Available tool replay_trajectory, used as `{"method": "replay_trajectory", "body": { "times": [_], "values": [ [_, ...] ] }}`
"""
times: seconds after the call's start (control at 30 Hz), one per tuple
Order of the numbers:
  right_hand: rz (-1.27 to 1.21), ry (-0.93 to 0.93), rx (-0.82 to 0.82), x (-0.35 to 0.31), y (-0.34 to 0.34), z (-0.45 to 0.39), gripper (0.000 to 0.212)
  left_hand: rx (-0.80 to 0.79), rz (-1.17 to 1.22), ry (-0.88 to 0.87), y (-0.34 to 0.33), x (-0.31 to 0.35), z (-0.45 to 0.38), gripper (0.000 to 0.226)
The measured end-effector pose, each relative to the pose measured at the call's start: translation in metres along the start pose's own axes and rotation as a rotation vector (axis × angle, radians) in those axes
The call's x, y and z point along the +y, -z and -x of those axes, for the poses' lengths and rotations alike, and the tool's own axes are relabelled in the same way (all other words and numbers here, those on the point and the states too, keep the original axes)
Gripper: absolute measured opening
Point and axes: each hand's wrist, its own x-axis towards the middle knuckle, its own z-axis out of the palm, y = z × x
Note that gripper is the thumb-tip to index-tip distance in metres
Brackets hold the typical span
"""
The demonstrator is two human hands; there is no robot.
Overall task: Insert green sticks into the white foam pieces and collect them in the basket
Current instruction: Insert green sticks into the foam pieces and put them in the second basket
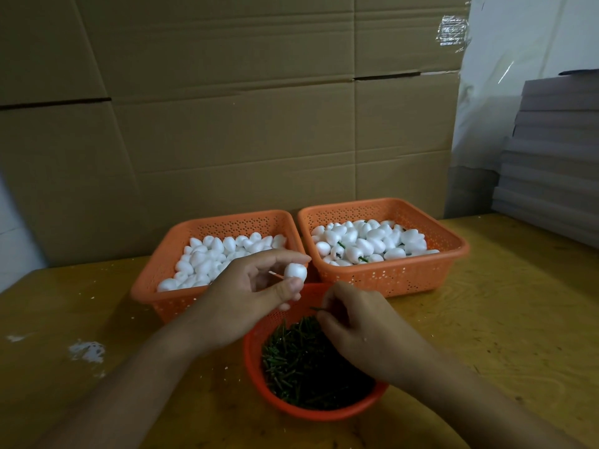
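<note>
My left hand point(249, 293) pinches a white foam piece point(295, 272) between thumb and fingertips, above the gap between the baskets. A second foam piece seems tucked under its thumb. My right hand point(359, 325) pinches a green stick point(316, 309) over the round orange bowl point(256, 345), which is full of green sticks point(301, 371). The left orange basket point(152, 280) holds plain white foam pieces. In the right orange basket point(453, 251) lie foam pieces with green sticks in them.
All three containers stand on a yellow wooden table point(502, 319) with white foam crumbs point(87, 351) at the left. A cardboard wall point(243, 124) rises close behind the baskets. Grey stacked sheets point(554, 157) are at the back right.
</note>
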Motion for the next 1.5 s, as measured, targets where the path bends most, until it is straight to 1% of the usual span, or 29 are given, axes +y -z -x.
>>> {"method": "replay_trajectory", "body": {
  "times": [0.1, 0.23, 0.3, 0.37, 0.47, 0.63, 0.73, 0.8, 0.9, 1.0, 1.07, 1.17, 1.3, 1.4, 1.5],
  "values": [
    [-0.006, 0.021, -0.004, 0.001, 0.0, 0.002, 0.009, 0.001, -0.006, 0.003, -0.002, 0.001, 0.0, 0.028],
    [-0.003, 0.019, 0.0, 0.003, 0.0, 0.002, 0.017, 0.007, -0.001, 0.001, 0.0, 0.003, 0.002, 0.025],
    [0.021, 0.027, -0.008, 0.002, 0.0, 0.003, 0.025, -0.005, -0.024, -0.014, 0.001, 0.004, 0.003, 0.03],
    [0.055, 0.032, -0.027, 0.001, 0.0, 0.003, 0.03, -0.017, -0.023, -0.018, 0.001, 0.005, 0.004, 0.036],
    [0.077, 0.035, -0.045, 0.002, 0.0, 0.004, 0.028, -0.02, -0.023, -0.019, 0.0, 0.006, 0.004, 0.038],
    [0.057, 0.058, -0.038, 0.003, -0.001, 0.005, 0.033, 0.005, -0.039, -0.017, 0.001, 0.005, 0.002, 0.027],
    [0.05, 0.063, -0.012, 0.005, -0.002, 0.006, 0.033, 0.012, -0.055, -0.009, 0.002, 0.003, 0.002, 0.026],
    [0.05, 0.084, 0.028, 0.006, -0.003, 0.007, 0.028, 0.011, -0.061, -0.008, 0.002, 0.003, 0.002, 0.027],
    [0.014, 0.094, 0.086, 0.005, -0.003, 0.008, 0.014, 0.019, -0.071, -0.006, 0.003, 0.003, 0.002, 0.027],
    [-0.034, 0.088, 0.15, 0.003, -0.003, 0.011, 0.011, 0.029, -0.057, -0.002, 0.002, 0.003, 0.002, 0.028],
    [-0.049, 0.064, 0.166, 0.002, -0.004, 0.012, 0.013, 0.024, -0.041, 0.002, 0.003, 0.003, 0.003, 0.028],
    [-0.08, 0.034, 0.158, -0.001, -0.004, 0.014, 0.023, 0.004, -0.03, 0.003, 0.003, 0.001, 0.003, 0.033],
    [-0.112, 0.04, 0.159, -0.003, -0.002, 0.015, 0.033, 0.017, -0.027, -0.001, 0.002, 0.001, 0.002, 0.034],
    [-0.067, 0.062, 0.177, -0.001, -0.003, 0.014, 0.035, 0.036, -0.024, -0.017, 0.002, 0.002, 0.002, 0.027],
    [-0.017, 0.071, 0.164, 0.001, -0.004, 0.013, 0.036, 0.04, -0.071, -0.04, 0.003, 0.002, 0.002, 0.031]
  ]
}}
